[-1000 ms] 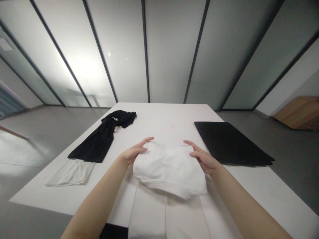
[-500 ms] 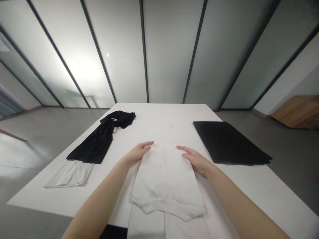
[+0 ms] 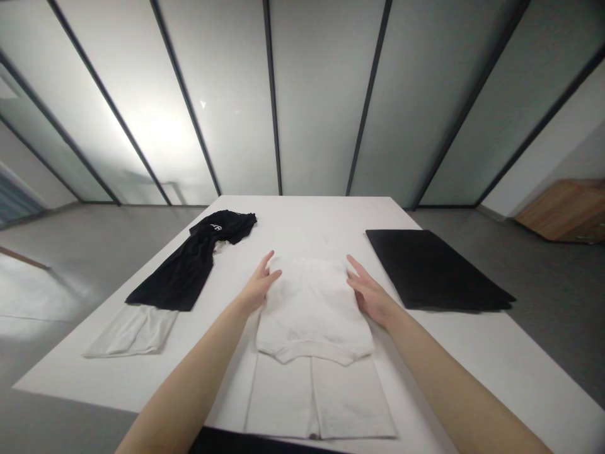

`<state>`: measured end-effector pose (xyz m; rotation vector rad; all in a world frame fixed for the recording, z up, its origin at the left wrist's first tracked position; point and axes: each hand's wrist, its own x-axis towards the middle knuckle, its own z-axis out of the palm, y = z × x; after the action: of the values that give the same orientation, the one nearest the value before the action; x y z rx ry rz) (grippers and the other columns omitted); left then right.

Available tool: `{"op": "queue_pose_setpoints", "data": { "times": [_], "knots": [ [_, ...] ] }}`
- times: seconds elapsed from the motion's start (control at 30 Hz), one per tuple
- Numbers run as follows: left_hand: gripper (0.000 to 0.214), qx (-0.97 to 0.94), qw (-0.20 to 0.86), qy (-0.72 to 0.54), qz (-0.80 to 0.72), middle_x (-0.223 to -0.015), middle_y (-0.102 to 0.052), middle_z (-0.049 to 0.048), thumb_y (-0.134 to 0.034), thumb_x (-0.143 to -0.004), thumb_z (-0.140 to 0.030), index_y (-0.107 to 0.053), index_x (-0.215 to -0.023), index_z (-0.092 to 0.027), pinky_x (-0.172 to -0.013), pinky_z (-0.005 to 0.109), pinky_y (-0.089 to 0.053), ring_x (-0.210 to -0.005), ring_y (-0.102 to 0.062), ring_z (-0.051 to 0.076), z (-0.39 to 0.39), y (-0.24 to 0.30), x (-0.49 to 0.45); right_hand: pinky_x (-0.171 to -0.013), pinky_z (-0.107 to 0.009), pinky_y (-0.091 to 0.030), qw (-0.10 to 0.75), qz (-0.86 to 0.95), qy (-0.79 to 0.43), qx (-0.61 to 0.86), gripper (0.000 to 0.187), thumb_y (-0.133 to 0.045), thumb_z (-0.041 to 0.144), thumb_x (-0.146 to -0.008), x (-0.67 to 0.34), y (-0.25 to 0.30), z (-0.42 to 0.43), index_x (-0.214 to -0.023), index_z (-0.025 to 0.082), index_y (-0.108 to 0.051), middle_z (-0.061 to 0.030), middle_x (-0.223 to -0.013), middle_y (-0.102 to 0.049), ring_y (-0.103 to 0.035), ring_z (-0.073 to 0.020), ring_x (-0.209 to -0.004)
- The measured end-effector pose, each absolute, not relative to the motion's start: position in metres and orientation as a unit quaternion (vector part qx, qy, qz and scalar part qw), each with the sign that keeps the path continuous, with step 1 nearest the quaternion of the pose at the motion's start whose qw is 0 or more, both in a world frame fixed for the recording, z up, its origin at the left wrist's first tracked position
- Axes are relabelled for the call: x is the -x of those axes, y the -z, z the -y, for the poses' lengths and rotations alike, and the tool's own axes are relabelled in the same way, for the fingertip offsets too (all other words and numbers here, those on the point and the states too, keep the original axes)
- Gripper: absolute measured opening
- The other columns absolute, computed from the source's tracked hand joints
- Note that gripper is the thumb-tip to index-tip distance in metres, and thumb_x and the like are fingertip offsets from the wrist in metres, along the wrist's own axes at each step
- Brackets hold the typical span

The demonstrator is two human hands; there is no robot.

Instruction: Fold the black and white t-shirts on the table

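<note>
Spreading left hand [image 3: 258,288] & right hand [image 3: 371,299] open against sides of folded white tee [image 3: 312,309]; tee sits on white shorts [image 3: 312,397] (mid table [image 3: 302,221]); black top [image 3: 186,271] left, black mat [image 3: 435,271] right

A white table [image 3: 302,236] bears folded white shorts [image 3: 281,397]. Left of them lie a black garment [image 3: 182,274] and a pale garment [image 3: 132,332]; right, a flat black sheet [image 3: 435,271]

Frosted glass wall [image 3: 321,101], grey floor [image 3: 558,284], low wooden cabinet [image 3: 562,211]
</note>
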<state>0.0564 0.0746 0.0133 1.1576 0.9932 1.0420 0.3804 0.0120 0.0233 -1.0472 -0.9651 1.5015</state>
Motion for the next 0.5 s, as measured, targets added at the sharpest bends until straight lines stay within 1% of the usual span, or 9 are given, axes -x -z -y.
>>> {"op": "queue_pose_setpoints", "data": {
  "times": [0.03,0.07,0.1,0.17,0.23,0.3,0.37,0.43,0.5],
  "knots": [
    [0.091,-0.485,0.636,-0.417,-0.431,-0.143,-0.067,0.0135,-0.085,-0.086,-0.043,-0.040,-0.164,-0.033,-0.106,0.039,-0.053,-0.125,-0.069,0.026,-0.074,-0.014,-0.053,-0.103,-0.038,-0.057,0.469,0.401,-0.649,0.445,0.087,-0.079,0.030,-0.084,-0.384,-0.025,-0.010,-0.162,0.041,-0.042,-0.0040,-0.161,-0.054,-0.066,-0.0234,-0.129],
    [0.084,-0.473,0.668,-0.384,-0.427,-0.132,-0.072,0.0131,-0.086,-0.085,-0.042,-0.049,-0.158,-0.030,-0.098,0.038,-0.057,-0.113,-0.073,0.025,-0.073,-0.016,-0.050,-0.097,-0.036,-0.060,0.432,0.405,-0.666,0.453,0.082,-0.079,0.029,-0.084,-0.387,-0.026,-0.007,-0.158,0.039,-0.047,-0.0050,-0.154,-0.060,-0.070,-0.0227,-0.121],
    [0.074,-0.467,0.694,-0.353,-0.419,-0.120,-0.075,0.0120,-0.087,-0.083,-0.040,-0.058,-0.149,-0.025,-0.091,0.036,-0.059,-0.101,-0.075,0.024,-0.072,-0.017,-0.047,-0.089,-0.034,-0.061,0.404,0.411,-0.677,0.458,0.077,-0.080,0.027,-0.083,-0.389,-0.028,-0.005,-0.154,0.037,-0.053,-0.0054,-0.146,-0.065,-0.073,-0.0214,-0.111],
    [0.053,-0.469,0.724,-0.303,-0.406,-0.101,-0.076,0.0082,-0.089,-0.080,-0.035,-0.071,-0.127,-0.019,-0.078,0.029,-0.059,-0.085,-0.074,0.019,-0.071,-0.022,-0.041,-0.075,-0.027,-0.061,0.374,0.419,-0.684,0.466,0.065,-0.081,0.022,-0.079,-0.393,-0.031,-0.002,-0.142,0.031,-0.064,-0.0043,-0.125,-0.073,-0.074,-0.0173,-0.091],
    [0.039,-0.472,0.737,-0.283,-0.392,-0.088,-0.073,0.0034,-0.089,-0.079,-0.030,-0.074,-0.113,-0.019,-0.069,0.024,-0.056,-0.074,-0.070,0.014,-0.070,-0.027,-0.035,-0.067,-0.024,-0.058,0.365,0.415,-0.689,0.469,0.059,-0.081,0.019,-0.077,-0.397,-0.034,0.000,-0.134,0.027,-0.069,-0.0014,-0.102,-0.074,-0.070,-0.0142,-0.076],
    [0.034,-0.484,0.749,-0.248,-0.378,-0.079,-0.069,-0.0006,-0.087,-0.080,-0.031,-0.075,-0.110,-0.021,-0.062,0.021,-0.053,-0.064,-0.065,0.012,-0.068,-0.033,-0.029,-0.064,-0.022,-0.056,0.349,0.421,-0.699,0.461,0.059,-0.082,0.020,-0.076,-0.402,-0.036,0.001,-0.134,0.026,-0.069,0.0014,-0.087,-0.070,-0.067,-0.0127,-0.069],
    [0.034,-0.511,0.765,-0.148,-0.364,-0.074,-0.067,-0.0012,-0.086,-0.083,-0.037,-0.075,-0.112,-0.023,-0.059,0.023,-0.054,-0.060,-0.064,0.013,-0.066,-0.038,-0.021,-0.060,-0.021,-0.054,0.285,0.447,-0.721,0.446,0.063,-0.084,0.026,-0.079,-0.409,-0.037,0.002,-0.140,0.027,-0.067,0.0034,-0.078,-0.067,-0.064,-0.0117,-0.063],
    [0.043,-0.536,0.771,-0.023,-0.342,-0.076,-0.069,0.0007,-0.085,-0.085,-0.045,-0.075,-0.120,-0.024,-0.059,0.026,-0.056,-0.062,-0.067,0.015,-0.064,-0.042,-0.016,-0.058,-0.022,-0.052,0.186,0.476,-0.741,0.436,0.065,-0.085,0.033,-0.082,-0.416,-0.037,0.004,-0.144,0.027,-0.066,0.0031,-0.077,-0.068,-0.062,-0.0110,-0.059],
    [0.055,-0.546,0.775,0.043,-0.314,-0.083,-0.072,0.0022,-0.088,-0.081,-0.054,-0.074,-0.125,-0.025,-0.062,0.027,-0.057,-0.068,-0.069,0.017,-0.061,-0.044,-0.014,-0.064,-0.025,-0.055,0.124,0.487,-0.751,0.429,0.065,-0.087,0.038,-0.082,-0.419,-0.037,0.007,-0.143,0.026,-0.068,-0.0005,-0.085,-0.072,-0.066,-0.0127,-0.065]
  ]
}}
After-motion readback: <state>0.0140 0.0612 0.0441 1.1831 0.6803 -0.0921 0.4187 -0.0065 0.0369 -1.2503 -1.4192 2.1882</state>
